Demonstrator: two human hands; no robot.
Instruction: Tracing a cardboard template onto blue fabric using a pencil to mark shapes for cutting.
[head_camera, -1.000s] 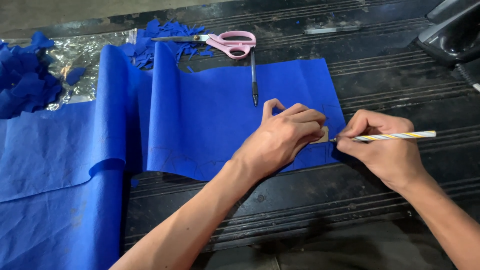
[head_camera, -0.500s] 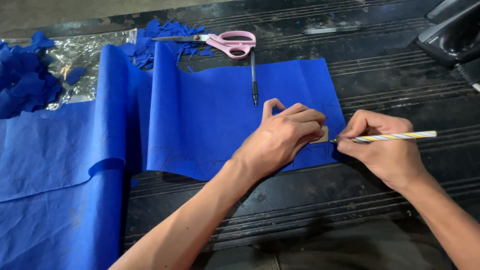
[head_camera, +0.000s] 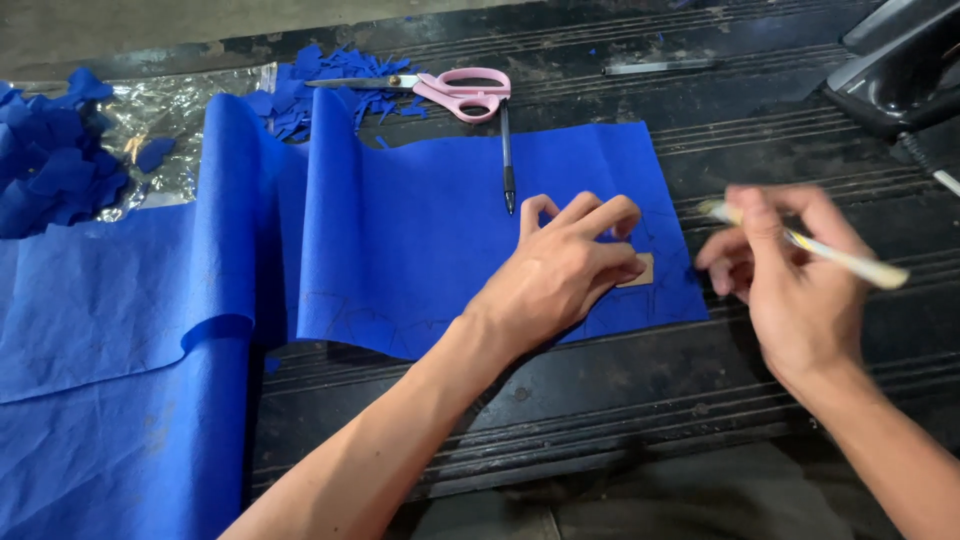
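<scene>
A long blue sheet of paper lies over a dark ribbed surface, with faint outlines drawn near its front edge. My left hand rests on the sheet's right end, fingers spread, pressing a small brown cardboard piece flat. My right hand hovers just right of the sheet's edge, blurred, holding a striped pencil lifted off the paper.
Pink-handled scissors lie at the sheet's far edge beside blue paper scraps. A black pen lies on the sheet. More blue cutouts sit on clear plastic at far left. A dark object occupies the top right corner.
My right hand has lifted the pencil away from the cardboard piece and moved right. My left hand stays pressed on the piece.
</scene>
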